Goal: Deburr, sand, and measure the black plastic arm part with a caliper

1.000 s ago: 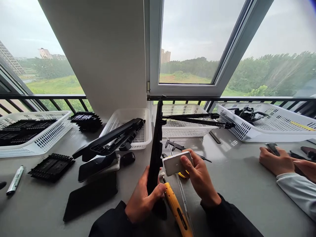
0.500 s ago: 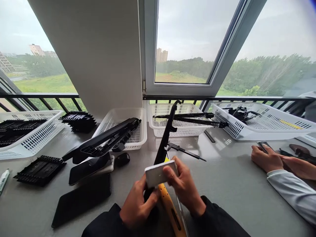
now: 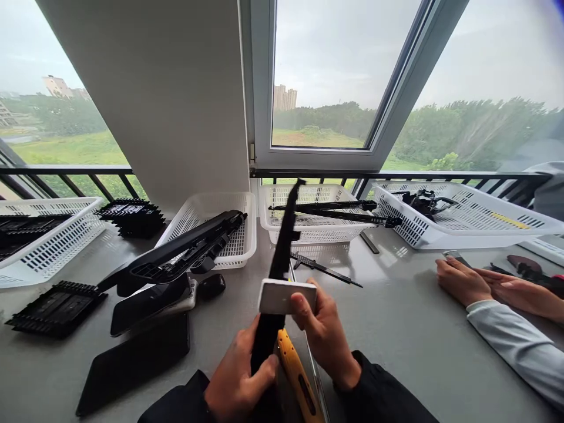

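My left hand [image 3: 241,369] is closed around the lower part of a long, narrow black plastic part [image 3: 282,247], which points up and away from me. A flat white rectangular block [image 3: 282,298] is gripped by my right hand [image 3: 322,329], thumb on its near face. It lies across the black part, in front of it from here; whether the two touch I cannot tell. Below and between my hands is a yellow tool handle [image 3: 297,376] with a dark slot. Beside it runs a thin metal strip [image 3: 318,382]. A black caliper [image 3: 328,270] lies just beyond my right hand.
White baskets [image 3: 238,258] with black parts line the window side. On the left are a slatted black panel [image 3: 57,308], a dark tablet-like slab [image 3: 136,364], and a black mouse [image 3: 212,286]. At right, a co-worker's hands [image 3: 467,282] hold a small object.
My left hand has slid down and slightly left, away from the white block. The block is now more level across the black part. The view has shifted slightly right.
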The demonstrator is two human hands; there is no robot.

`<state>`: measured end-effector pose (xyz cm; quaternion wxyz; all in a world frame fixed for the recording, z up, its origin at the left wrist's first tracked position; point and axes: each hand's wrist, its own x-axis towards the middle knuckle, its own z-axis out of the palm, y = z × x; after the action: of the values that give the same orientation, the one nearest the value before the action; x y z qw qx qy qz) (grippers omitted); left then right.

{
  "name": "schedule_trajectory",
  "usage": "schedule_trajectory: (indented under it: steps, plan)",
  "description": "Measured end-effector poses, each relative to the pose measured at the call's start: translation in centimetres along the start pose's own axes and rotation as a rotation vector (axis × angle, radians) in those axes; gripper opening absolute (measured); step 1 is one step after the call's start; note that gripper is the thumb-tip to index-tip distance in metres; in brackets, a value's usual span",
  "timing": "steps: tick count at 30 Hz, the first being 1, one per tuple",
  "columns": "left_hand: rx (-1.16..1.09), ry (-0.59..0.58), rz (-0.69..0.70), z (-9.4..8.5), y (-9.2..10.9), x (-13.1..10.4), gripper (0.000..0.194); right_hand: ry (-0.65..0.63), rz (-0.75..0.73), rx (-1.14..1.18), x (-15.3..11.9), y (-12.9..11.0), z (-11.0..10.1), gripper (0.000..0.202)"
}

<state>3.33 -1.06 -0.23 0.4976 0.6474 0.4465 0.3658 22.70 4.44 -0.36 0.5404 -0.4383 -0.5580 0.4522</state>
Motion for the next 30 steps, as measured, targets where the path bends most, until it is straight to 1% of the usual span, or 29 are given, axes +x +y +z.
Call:
schedule_trajectory:
  steps: [1,2,3,5,6,7,9,10,11,14,15,18,19,20,22,23,24,26,27,28,29,30]
  plan:
    - [-0.042,0.009,0.001,0.0,0.2,0.0,0.044,-0.062,-0.002,-0.014,-0.1,-0.1,0.1,0.053]
    - [-0.098,-0.002,-0.005,0.0,0.3,0.1,0.046,-0.067,0.0,-0.02,-0.2,-0.2,0.1,0.053]
    - [-0.168,-0.035,-0.02,0.1,0.4,0.1,0.046,-0.031,0.007,-0.017,-0.2,-0.2,0.2,0.053]
    - [-0.311,-0.126,-0.065,0.1,0.4,0.1,0.046,0.084,0.025,-0.005,-0.3,-0.1,0.4,0.053]
    - [-0.35,-0.148,-0.083,0.1,0.3,0.0,0.047,0.108,0.032,-0.002,-0.4,0.0,0.5,0.052]
    - [-0.355,-0.139,-0.088,0.0,0.1,0.0,0.049,0.077,0.036,-0.008,-0.4,0.1,0.7,0.051]
    - [-0.294,-0.061,-0.059,-0.1,-0.2,0.0,0.053,-0.041,0.036,-0.029,-0.5,0.1,0.9,0.049]
    - [-0.257,-0.031,-0.039,-0.2,-0.3,0.0,0.054,-0.065,0.04,-0.032,-0.4,0.1,0.9,0.05]
    - [-0.231,-0.024,-0.022,-0.2,-0.4,0.0,0.054,-0.041,0.047,-0.028,-0.4,0.1,0.9,0.051]
    - [-0.219,-0.055,-0.01,-0.2,-0.4,0.1,0.058,0.129,0.063,0.006,-0.3,0.0,0.9,0.054]
    - [-0.213,-0.048,-0.018,-0.2,-0.4,0.1,0.059,0.12,0.061,0.009,-0.4,0.0,0.9,0.053]
    - [-0.148,0.009,-0.057,-0.2,-0.6,0.0,0.058,-0.051,0.061,-0.01,-0.4,0.1,0.8,0.052]
    - [-0.124,0.014,-0.056,-0.2,-0.7,-0.1,0.058,-0.062,0.071,-0.009,-0.4,0.2,0.8,0.052]
    - [-0.108,0.008,-0.044,-0.2,-0.9,-0.1,0.058,-0.022,0.083,0.003,-0.3,0.3,0.7,0.052]
    - [-0.099,-0.034,-0.007,-0.2,-1.3,-0.1,0.061,0.111,0.098,0.046,-0.3,0.5,0.7,0.052]
    - [-0.1,-0.044,0.003,-0.2,-1.5,-0.2,0.061,0.133,0.098,0.062,-0.3,0.6,0.8,0.052]
    - [-0.097,-0.038,0.001,-0.2,-1.7,-0.2,0.061,0.099,0.094,0.067,-0.3,0.7,0.9,0.052]
    - [-0.068,0.011,-0.021,-0.2,-1.9,-0.1,0.058,-0.05,0.085,0.047,-0.4,0.7,0.9,0.05]
    - [-0.051,0.031,-0.025,-0.1,-1.9,-0.1,0.056,-0.099,0.08,0.034,-0.3,0.7,0.9,0.05]
    - [-0.039,0.034,-0.019,-0.1,-1.7,-0.1,0.055,-0.104,0.08,0.029,-0.3,0.7,0.8,0.051]
    - [-0.035,0.019,-0.005,-0.1,-1.4,0.0,0.055,-0.058,0.084,0.036,-0.2,0.7,0.8,0.052]
    - [-0.033,-0.006,0.012,-0.1,-1.1,0.1,0.055,0.015,0.088,0.05,-0.2,0.7,0.7,0.053]
